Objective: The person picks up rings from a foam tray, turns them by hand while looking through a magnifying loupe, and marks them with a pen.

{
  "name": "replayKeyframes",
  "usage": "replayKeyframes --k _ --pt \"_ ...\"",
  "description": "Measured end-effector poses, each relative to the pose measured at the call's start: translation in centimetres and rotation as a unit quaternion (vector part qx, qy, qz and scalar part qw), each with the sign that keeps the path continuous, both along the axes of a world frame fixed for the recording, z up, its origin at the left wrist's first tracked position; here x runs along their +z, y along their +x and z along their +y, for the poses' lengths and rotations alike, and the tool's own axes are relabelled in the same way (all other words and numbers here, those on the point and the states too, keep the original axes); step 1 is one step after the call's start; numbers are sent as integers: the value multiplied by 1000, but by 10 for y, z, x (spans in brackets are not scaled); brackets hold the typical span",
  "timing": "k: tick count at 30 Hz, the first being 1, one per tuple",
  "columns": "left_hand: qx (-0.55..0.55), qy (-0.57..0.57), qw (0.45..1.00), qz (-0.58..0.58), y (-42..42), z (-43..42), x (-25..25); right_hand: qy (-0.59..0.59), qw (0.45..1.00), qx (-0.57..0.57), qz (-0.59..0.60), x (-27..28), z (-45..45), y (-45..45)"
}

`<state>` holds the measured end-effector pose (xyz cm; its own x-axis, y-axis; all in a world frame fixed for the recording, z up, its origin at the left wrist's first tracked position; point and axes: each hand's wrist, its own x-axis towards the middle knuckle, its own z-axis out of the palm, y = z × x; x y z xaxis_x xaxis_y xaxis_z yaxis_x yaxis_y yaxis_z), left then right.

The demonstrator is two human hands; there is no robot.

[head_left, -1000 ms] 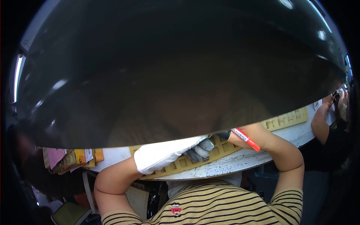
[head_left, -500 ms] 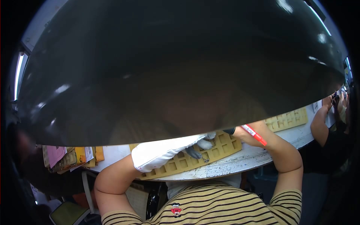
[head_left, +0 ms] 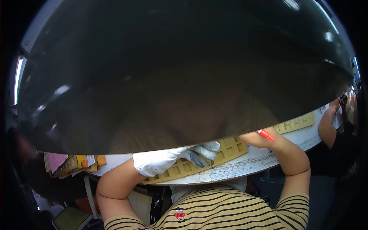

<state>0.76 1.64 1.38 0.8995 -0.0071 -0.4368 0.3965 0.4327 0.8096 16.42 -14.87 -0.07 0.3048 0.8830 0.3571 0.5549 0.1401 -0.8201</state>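
My left hand [head_left: 180,159], in a white glove with grey fingertips, is over a yellow tray [head_left: 182,168] of square compartments. Its fingers are bent, the thumb apart from them, and nothing shows between them. Close to the thumb tip, a small shiny metal piece [head_left: 210,163] sits at a compartment. Only the wrist and back edge of my bare right hand [head_left: 255,140] show, at the tray's right end; a dark visor hides its fingers. From that hand the rear end of a red marker [head_left: 266,135] sticks out toward the forearm.
The dark curved visor [head_left: 172,76] covers most of the upper view. Printed ruler markings [head_left: 234,168] run along the white table's near edge. Another yellow tray [head_left: 297,123] stands to the right, near a person's arm [head_left: 327,126]. Papers and packets [head_left: 73,163] are piled at left.
The visor's edge has shifted, hiding more of my right hand and the marker. My left hand's grey fingers have moved slightly toward me over the tray, and more of them shows.
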Motion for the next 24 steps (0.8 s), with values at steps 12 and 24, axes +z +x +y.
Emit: replayKeyframes --k 12,24 --pt "-3 83 997 -3 2 -1 -1 -115 992 30 -53 -6 0 0" --pt "13 35 999 -22 -5 3 -28 -33 989 40 -136 -28 1 -3"
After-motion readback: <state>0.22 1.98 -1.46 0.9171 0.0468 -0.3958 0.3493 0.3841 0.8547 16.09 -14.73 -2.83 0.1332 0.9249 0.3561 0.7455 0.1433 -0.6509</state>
